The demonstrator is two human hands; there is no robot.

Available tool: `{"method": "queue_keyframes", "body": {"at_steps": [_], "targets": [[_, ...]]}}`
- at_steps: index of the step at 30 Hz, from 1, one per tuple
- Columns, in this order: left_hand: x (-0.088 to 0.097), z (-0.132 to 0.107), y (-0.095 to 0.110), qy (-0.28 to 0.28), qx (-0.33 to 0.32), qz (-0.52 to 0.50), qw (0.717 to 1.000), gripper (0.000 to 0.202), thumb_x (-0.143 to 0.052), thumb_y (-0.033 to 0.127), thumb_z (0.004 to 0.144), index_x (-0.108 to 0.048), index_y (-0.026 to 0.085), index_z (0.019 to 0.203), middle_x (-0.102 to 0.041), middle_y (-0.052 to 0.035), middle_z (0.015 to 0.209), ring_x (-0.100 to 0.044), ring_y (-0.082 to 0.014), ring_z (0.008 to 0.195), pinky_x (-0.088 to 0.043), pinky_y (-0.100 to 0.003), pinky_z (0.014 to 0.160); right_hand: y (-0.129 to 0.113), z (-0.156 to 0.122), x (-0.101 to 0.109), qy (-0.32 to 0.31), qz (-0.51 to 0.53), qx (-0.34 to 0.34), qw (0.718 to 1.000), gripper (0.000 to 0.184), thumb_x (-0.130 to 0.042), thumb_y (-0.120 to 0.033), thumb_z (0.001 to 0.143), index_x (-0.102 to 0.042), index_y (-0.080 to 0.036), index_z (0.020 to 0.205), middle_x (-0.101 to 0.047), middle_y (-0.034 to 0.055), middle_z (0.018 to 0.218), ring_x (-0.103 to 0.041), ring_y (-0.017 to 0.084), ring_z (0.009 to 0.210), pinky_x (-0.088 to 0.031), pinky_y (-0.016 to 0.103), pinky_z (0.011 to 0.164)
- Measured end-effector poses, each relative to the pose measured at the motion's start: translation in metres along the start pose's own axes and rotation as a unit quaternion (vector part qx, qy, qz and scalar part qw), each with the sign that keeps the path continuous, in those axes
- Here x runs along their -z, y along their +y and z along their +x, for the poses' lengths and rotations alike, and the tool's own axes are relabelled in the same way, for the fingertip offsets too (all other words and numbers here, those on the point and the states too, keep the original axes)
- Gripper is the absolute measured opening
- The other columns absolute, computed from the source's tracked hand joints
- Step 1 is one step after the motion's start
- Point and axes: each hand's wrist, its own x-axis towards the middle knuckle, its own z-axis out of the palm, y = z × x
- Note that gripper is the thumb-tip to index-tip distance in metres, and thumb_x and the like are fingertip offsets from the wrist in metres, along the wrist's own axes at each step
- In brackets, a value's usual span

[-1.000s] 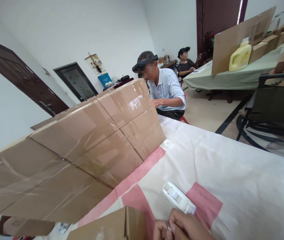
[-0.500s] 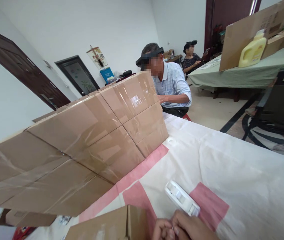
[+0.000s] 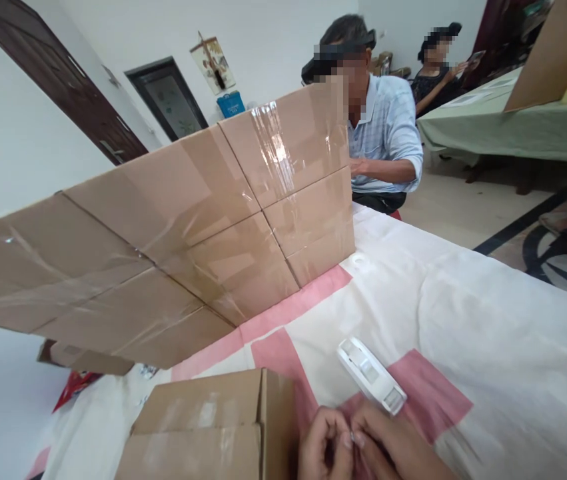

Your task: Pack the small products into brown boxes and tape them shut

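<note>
My left hand point(image 3: 326, 443) and my right hand point(image 3: 388, 443) meet at the bottom of the view, fingertips together. Both are closed in a pinch on something tiny and pale between the thumbs, too small to name. Just beyond my right hand lies a white oblong plastic object point(image 3: 370, 375) with rounded ends and paler panels; its kind is unclear. Left of my left hand stands a taped cardboard box point(image 3: 196, 407).
A tall taped cardboard panel point(image 3: 163, 227) stands across the white and pink tablecloth point(image 3: 463, 320). Near its right foot lies a small white ring point(image 3: 358, 260). Behind it sits a person point(image 3: 388, 127) in a checked shirt. Another person point(image 3: 436, 83) sits beyond, beside a green-covered table point(image 3: 493, 127).
My view has tilted down and shifted left, showing more of the hands and box. My hands stay together, fingertips still pinched. The white object and panel have not visibly moved on the table.
</note>
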Motion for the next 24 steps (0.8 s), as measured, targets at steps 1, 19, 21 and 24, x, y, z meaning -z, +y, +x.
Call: {"method": "queue_keyframes", "body": {"at_steps": [1,19,21,24], "targets": [[0.001,0.000,0.000,-0.003,-0.014,0.016,1.000,0.057,-0.055,0.071,0.091,-0.051,0.018,0.072,-0.039,0.0041,0.059,-0.032,-0.0075,0.055,-0.027,-0.021,0.055,-0.001,0.000,0.000,-0.001,0.000,-0.001,1.000,0.030,-0.033,-0.036,0.105,-0.047,-0.022,0.083,-0.061,0.0027,0.079,-0.056,0.017,0.071,-0.041,0.029,0.067],[0.008,-0.001,0.043,0.003,-0.074,0.073,0.995,0.026,-0.053,0.033,0.100,-0.051,0.019,0.078,-0.044,0.0049,0.063,-0.041,-0.0082,0.055,-0.035,-0.019,0.053,-0.021,0.006,0.010,0.033,0.239,-0.109,0.964,0.039,-0.057,-0.051,0.100,-0.049,-0.020,0.079,-0.053,-0.0058,0.060,-0.044,0.007,0.048,-0.033,0.022,0.048],[0.009,-0.003,0.043,0.008,-0.097,0.079,0.992,0.022,-0.056,0.035,0.100,-0.056,0.019,0.085,-0.047,0.0049,0.064,-0.043,-0.0080,0.056,-0.036,-0.019,0.054,-0.021,0.005,0.010,0.033,0.236,-0.104,0.966,0.038,-0.056,-0.051,0.101,-0.049,-0.020,0.080,-0.053,-0.0058,0.061,-0.044,0.008,0.049,-0.034,0.022,0.048],[0.008,-0.003,0.043,-0.004,-0.115,0.078,0.990,0.019,-0.063,0.037,0.097,-0.058,0.019,0.092,-0.050,0.0055,0.064,-0.044,-0.0076,0.054,-0.036,-0.019,0.053,-0.019,0.002,0.008,0.030,0.207,-0.082,0.974,0.032,-0.053,-0.044,0.104,-0.051,-0.020,0.083,-0.052,-0.0055,0.062,-0.046,0.009,0.052,-0.036,0.022,0.050]]}}
